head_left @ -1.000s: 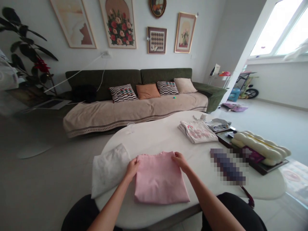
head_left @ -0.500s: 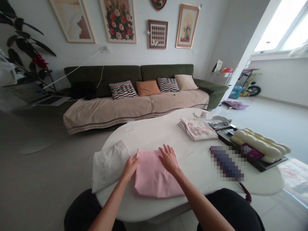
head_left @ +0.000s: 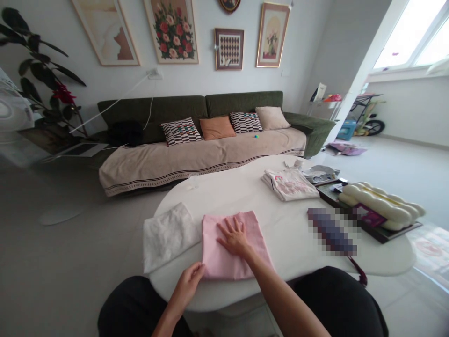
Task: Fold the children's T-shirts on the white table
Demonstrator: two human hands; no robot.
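Note:
A folded pink cloth [head_left: 224, 264] lies flat near the front edge of the white table. Pressed on its upper middle is my right hand [head_left: 234, 238], fingers spread and palm down. My left hand [head_left: 191, 280] pinches the cloth's near left corner between thumb and fingers. Just left of the pink cloth rests a folded whitish-grey cloth [head_left: 170, 236], part of it at the table's left edge; neither hand touches it.
Farther back on the table [head_left: 224, 187] sits a folded white printed garment [head_left: 291, 184]. A dark tray [head_left: 384, 236] on the right holds a cream bumpy object [head_left: 382, 206]. Nearer lies a pixelated dark item [head_left: 331, 232] with a strap. A green sofa [head_left: 242, 104] stands behind.
My left hand has moved from the pink cloth's far left corner down to its near left corner. My right hand has slid left and slightly nearer, onto the middle of the cloth.

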